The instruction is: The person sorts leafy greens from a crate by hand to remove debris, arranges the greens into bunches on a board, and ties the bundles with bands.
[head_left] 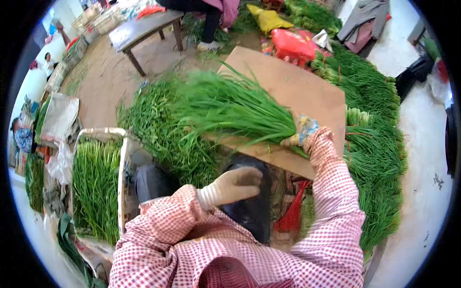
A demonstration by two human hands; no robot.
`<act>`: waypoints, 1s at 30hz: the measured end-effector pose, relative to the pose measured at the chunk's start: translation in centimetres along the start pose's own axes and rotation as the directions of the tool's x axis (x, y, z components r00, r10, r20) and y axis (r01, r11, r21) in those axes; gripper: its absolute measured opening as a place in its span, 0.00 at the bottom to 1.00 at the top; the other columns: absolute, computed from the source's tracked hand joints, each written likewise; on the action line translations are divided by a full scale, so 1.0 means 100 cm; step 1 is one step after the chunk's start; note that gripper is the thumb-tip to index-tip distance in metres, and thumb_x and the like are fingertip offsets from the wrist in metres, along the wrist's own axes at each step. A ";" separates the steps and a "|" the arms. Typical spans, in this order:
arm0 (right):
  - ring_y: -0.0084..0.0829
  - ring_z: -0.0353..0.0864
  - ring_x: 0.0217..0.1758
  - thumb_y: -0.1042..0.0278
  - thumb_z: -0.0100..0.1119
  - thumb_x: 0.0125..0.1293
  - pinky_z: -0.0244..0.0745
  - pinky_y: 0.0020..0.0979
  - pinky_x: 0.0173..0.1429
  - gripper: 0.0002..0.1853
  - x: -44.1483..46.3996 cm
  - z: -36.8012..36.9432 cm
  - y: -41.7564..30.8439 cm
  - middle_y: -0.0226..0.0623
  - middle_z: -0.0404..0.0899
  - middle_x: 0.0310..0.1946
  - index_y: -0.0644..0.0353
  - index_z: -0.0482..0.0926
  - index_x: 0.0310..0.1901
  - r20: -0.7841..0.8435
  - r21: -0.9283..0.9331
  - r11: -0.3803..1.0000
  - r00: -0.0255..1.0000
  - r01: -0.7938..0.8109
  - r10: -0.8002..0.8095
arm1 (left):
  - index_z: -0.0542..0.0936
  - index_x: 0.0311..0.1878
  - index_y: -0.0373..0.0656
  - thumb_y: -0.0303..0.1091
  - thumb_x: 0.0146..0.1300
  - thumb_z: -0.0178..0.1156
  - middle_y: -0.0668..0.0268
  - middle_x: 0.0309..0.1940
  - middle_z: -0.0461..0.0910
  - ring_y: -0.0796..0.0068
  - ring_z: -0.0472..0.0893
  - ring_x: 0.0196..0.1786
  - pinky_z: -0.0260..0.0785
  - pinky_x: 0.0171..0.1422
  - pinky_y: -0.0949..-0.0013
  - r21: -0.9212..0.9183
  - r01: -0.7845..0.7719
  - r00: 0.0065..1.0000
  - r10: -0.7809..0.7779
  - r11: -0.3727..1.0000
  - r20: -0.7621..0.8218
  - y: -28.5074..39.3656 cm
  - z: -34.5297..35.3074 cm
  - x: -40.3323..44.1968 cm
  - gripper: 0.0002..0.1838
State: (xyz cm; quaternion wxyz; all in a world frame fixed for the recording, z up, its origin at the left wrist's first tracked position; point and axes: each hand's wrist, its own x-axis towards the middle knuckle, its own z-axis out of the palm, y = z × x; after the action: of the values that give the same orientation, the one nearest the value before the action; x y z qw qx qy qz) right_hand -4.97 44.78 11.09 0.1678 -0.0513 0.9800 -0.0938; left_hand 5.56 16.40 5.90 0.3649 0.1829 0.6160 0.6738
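Note:
My right hand [300,130], in a glove with a blue and yellow patch, is closed round the cut ends of a bunch of garlic chives [240,105]. The long green leaves fan out to the left over a brown board [319,103], their tips blurred. Near my lap, my left hand [233,187] wears a pale knitted glove. It holds nothing, and its fingers are loosely stretched and a little curled, above my dark-clad knee. Loose green leaves [165,127] lie heaped beyond the left hand, beside the board.
A white-rimmed crate [123,177] packed with chives stands at left. Tied bunches of chives [372,163] are stacked along the right. Red netting [290,211] hangs below the board. A low wooden table [146,29], a red bag [293,43] and another person's legs [211,24] are farther back.

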 end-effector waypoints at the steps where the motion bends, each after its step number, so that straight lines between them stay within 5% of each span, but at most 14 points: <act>1: 0.47 0.71 0.64 0.48 0.79 0.35 0.65 0.40 0.69 0.57 0.002 0.001 0.002 0.51 0.73 0.59 0.60 0.59 0.68 0.004 0.137 0.989 0.998 0.062 -0.063 | 0.75 0.57 0.37 0.31 0.59 0.65 0.65 0.48 0.80 0.75 0.77 0.51 0.69 0.59 0.69 0.197 0.011 0.999 -0.018 0.980 0.033 0.000 -0.004 -0.017 0.23; 3: 0.47 0.71 0.64 0.52 0.80 0.36 0.65 0.41 0.69 0.55 -0.001 0.001 -0.005 0.51 0.74 0.59 0.60 0.61 0.67 0.013 0.106 0.994 1.000 0.022 -0.024 | 0.79 0.50 0.35 0.30 0.59 0.64 0.57 0.42 0.83 0.71 0.81 0.45 0.73 0.54 0.68 0.422 -0.107 0.993 0.115 0.900 0.006 0.000 -0.004 -0.040 0.16; 7: 0.46 0.72 0.64 0.55 0.80 0.38 0.65 0.38 0.69 0.53 -0.006 0.011 -0.008 0.50 0.74 0.58 0.60 0.61 0.67 -0.066 -0.018 0.998 0.996 -0.055 0.054 | 0.81 0.40 0.35 0.28 0.59 0.63 0.59 0.34 0.83 0.69 0.82 0.37 0.75 0.45 0.68 0.477 -0.135 0.898 0.311 0.868 -0.311 -0.022 -0.012 -0.044 0.08; 9: 0.45 0.69 0.66 0.42 0.76 0.40 0.65 0.40 0.69 0.56 -0.004 0.010 -0.006 0.49 0.71 0.61 0.56 0.58 0.70 -0.053 0.007 1.000 0.998 -0.021 0.021 | 0.81 0.39 0.36 0.27 0.59 0.63 0.58 0.32 0.83 0.70 0.82 0.35 0.74 0.41 0.68 0.592 -0.151 0.820 0.435 0.792 -0.372 -0.021 -0.021 -0.030 0.07; 11: 0.46 0.69 0.65 0.43 0.76 0.40 0.65 0.41 0.69 0.56 -0.007 0.004 -0.007 0.49 0.72 0.60 0.57 0.59 0.69 0.002 0.080 0.997 1.000 -0.005 0.005 | 0.78 0.41 0.36 0.27 0.59 0.63 0.59 0.30 0.81 0.73 0.81 0.33 0.73 0.39 0.69 0.661 -0.127 0.764 0.497 0.740 -0.410 -0.021 -0.033 -0.014 0.08; 17: 0.48 0.71 0.63 0.43 0.77 0.39 0.66 0.42 0.68 0.53 -0.006 0.016 -0.001 0.49 0.73 0.59 0.56 0.62 0.67 -0.117 -0.053 0.998 0.993 -0.032 0.025 | 0.71 0.45 0.35 0.36 0.54 0.71 0.62 0.26 0.79 0.77 0.77 0.29 0.72 0.34 0.70 0.386 0.032 0.695 0.258 0.922 -0.672 0.000 -0.048 0.023 0.22; 18: 0.48 0.71 0.63 0.43 0.77 0.39 0.66 0.42 0.68 0.53 -0.006 0.015 -0.001 0.49 0.73 0.59 0.56 0.62 0.67 -0.114 -0.048 0.998 0.993 -0.035 0.029 | 0.70 0.47 0.34 0.40 0.53 0.72 0.59 0.27 0.80 0.74 0.78 0.30 0.73 0.36 0.69 0.348 0.108 0.770 0.143 0.931 -0.622 0.006 -0.048 0.025 0.27; 23: 0.48 0.70 0.64 0.44 0.77 0.39 0.65 0.42 0.69 0.54 -0.004 0.014 0.005 0.49 0.73 0.59 0.54 0.61 0.68 -0.097 0.074 0.997 0.995 0.036 -0.028 | 0.71 0.51 0.29 0.47 0.59 0.66 0.47 0.33 0.82 0.59 0.83 0.40 0.74 0.46 0.62 0.514 0.202 0.842 0.120 0.834 -0.526 0.007 -0.048 0.064 0.29; 25: 0.48 0.69 0.65 0.44 0.77 0.39 0.65 0.42 0.69 0.54 -0.005 0.016 0.005 0.50 0.72 0.59 0.54 0.61 0.68 -0.106 0.031 1.000 0.994 0.005 -0.001 | 0.71 0.55 0.29 0.46 0.62 0.62 0.47 0.37 0.82 0.57 0.82 0.43 0.73 0.50 0.62 0.516 0.032 0.860 0.239 0.856 -0.450 -0.008 -0.054 0.085 0.29; 26: 0.49 0.69 0.65 0.44 0.77 0.40 0.65 0.42 0.69 0.54 -0.006 0.015 0.002 0.50 0.72 0.60 0.54 0.61 0.69 -0.117 -0.017 1.000 0.993 -0.021 0.019 | 0.75 0.55 0.32 0.44 0.65 0.60 0.59 0.35 0.84 0.70 0.80 0.39 0.72 0.47 0.68 0.431 -0.029 0.864 0.240 0.902 -0.443 -0.010 -0.054 0.090 0.24; 27: 0.49 0.69 0.65 0.44 0.77 0.40 0.65 0.42 0.69 0.54 -0.008 0.012 -0.001 0.50 0.72 0.60 0.54 0.61 0.69 -0.122 -0.012 1.000 0.992 -0.026 0.025 | 0.75 0.55 0.32 0.44 0.65 0.60 0.59 0.35 0.84 0.70 0.80 0.39 0.72 0.47 0.68 0.436 -0.030 0.867 0.241 0.899 -0.436 -0.013 -0.057 0.091 0.24; 29: 0.48 0.70 0.64 0.43 0.76 0.41 0.65 0.41 0.69 0.54 -0.014 0.007 -0.008 0.51 0.72 0.59 0.57 0.60 0.69 -0.125 0.003 1.000 0.992 -0.024 0.024 | 0.73 0.59 0.36 0.44 0.68 0.55 0.58 0.44 0.83 0.63 0.81 0.43 0.72 0.48 0.65 0.024 0.136 0.752 -0.088 0.990 -0.653 -0.014 -0.068 0.083 0.23; 30: 0.48 0.70 0.64 0.43 0.76 0.41 0.65 0.41 0.69 0.54 -0.013 0.008 -0.008 0.51 0.72 0.59 0.57 0.60 0.69 -0.132 0.013 1.000 0.991 -0.028 0.030 | 0.73 0.59 0.36 0.44 0.68 0.55 0.58 0.44 0.83 0.63 0.81 0.43 0.72 0.48 0.65 0.035 0.139 0.755 -0.084 0.990 -0.650 -0.014 -0.082 0.068 0.23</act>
State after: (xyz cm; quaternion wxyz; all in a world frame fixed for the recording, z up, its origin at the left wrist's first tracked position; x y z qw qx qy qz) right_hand -3.41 44.02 10.91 0.1044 -0.0299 0.9890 -0.1000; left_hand -4.34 15.51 1.69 0.1620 -0.0830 0.7404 0.6470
